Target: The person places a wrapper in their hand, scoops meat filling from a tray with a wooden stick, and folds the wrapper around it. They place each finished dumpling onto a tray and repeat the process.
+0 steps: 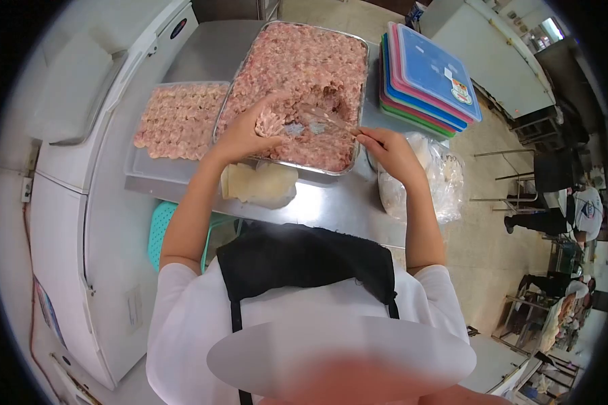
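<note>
A large metal tray (363, 81) heaped with pinkish ground meat (304, 57) stands in front of me, its bottom showing where meat is scooped away. My left hand (248, 133) curls round a lump of ground meat (270, 123) at the tray's near left part; whether a wrapper is under it cannot be seen. My right hand (385, 148) grips the handle of a flat metal spatula (332, 120), whose blade lies over the scooped hollow. Below the tray is a stack of pale dough wrappers (258, 183). To the left, a plastic tray (142, 165) bears rows of meat-filled dumplings (181, 121).
Stacked coloured plastic lids (429, 74) stand at the right back of the steel table (331, 199). A clear plastic bag (446, 179) lies by my right forearm. A teal basket (161, 233) sits below the edge. White freezers stand left; other people (584, 209) are far right.
</note>
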`<state>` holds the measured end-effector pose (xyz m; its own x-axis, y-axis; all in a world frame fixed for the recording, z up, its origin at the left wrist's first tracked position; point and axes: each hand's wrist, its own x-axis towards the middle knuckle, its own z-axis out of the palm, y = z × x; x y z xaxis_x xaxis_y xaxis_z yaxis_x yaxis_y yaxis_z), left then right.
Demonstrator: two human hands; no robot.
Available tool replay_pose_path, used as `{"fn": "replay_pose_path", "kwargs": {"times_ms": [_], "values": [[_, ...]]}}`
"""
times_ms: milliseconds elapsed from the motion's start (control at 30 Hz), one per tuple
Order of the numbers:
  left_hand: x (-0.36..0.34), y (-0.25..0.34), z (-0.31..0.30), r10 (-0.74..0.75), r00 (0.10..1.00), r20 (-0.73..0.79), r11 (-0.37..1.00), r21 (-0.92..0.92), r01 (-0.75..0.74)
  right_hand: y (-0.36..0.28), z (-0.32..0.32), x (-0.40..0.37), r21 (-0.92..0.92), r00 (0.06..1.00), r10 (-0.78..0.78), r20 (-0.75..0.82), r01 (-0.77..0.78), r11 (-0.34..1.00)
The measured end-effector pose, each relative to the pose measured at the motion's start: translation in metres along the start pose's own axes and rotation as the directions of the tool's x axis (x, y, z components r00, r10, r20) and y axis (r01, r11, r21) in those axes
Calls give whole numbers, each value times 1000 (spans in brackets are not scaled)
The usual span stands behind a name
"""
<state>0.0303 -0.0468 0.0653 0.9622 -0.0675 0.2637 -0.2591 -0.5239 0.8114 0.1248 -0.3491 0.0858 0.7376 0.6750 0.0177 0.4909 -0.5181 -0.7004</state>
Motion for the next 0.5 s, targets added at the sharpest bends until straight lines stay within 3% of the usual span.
{"fn": "replay_pose_path", "kwargs": {"times_ms": [33, 167, 267, 367, 467, 500], "values": [[0, 2, -1, 6, 999, 37, 1000, -22, -5, -2, 5, -2, 136, 997, -74, 3, 73, 988], [7, 6, -6, -38, 971, 236, 996, 82, 19, -35, 39, -7, 161, 990, -122, 72, 109, 981], [6, -4, -7, 30, 970, 240, 986, 154, -69, -19, 24, 6, 0, 974, -211, 83, 212, 977], [10, -2, -5, -92, 994, 65, 994, -48, 96, -56, 16, -4, -425, 972, -150, -181, 60, 903], [20, -11, -12, -310, 944, 114, 944, -80, 320, -72, 50, -9, -352, 874, -282, -397, 139, 926], [20, -16, -14, -262, 955, 136, 959, -77, 274, -68, 61, -9, -414, 914, -259, -313, 114, 903]]}}
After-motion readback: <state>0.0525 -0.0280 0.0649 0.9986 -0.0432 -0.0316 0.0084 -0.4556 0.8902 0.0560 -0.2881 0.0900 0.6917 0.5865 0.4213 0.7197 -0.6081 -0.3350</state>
